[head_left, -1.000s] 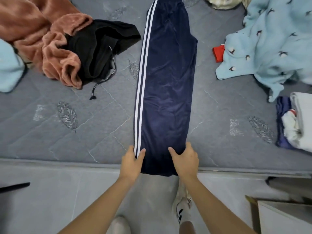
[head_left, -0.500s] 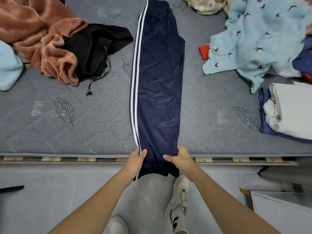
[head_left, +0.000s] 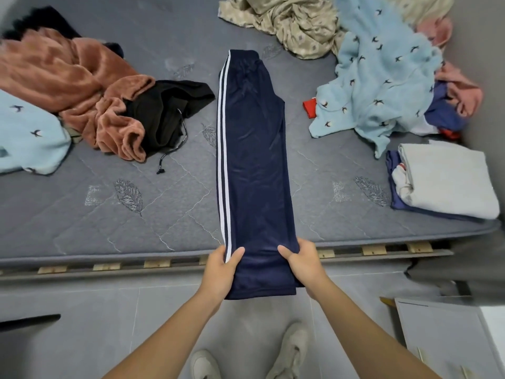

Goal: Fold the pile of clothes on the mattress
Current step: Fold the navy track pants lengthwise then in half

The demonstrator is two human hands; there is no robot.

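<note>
The left hand pinches the striped edge of the navy track pants near the hem, thumb on top. The right hand grips the opposite edge the same way. Both are closed on the cloth at about 6 o'clock, where the leg ends hang off the mattress edge over the floor.

From there the pants, already folded leg on leg, run straight toward 12 o'clock, waistband farthest away.

The likely next move is carrying the hem up toward the waistband. The fabric looks slick, so the two layers could slide apart in the lift and leave the white stripes askew. Pulling unevenly with one hand would skew the fold. The overhanging end could also drag the pants off the mattress if released.

Counted outward: one pair of navy pants in hand. At 10 o'clock lie one rust fleece garment and one black drawstring garment, touching. At 9 o'clock lies one pale blue piece. At 12 to 1 o'clock is one beige patterned cloth, and at 2 o'clock one blue bird-print garment over several smaller items I cannot separate. At 3 o'clock sits one folded stack.
</note>
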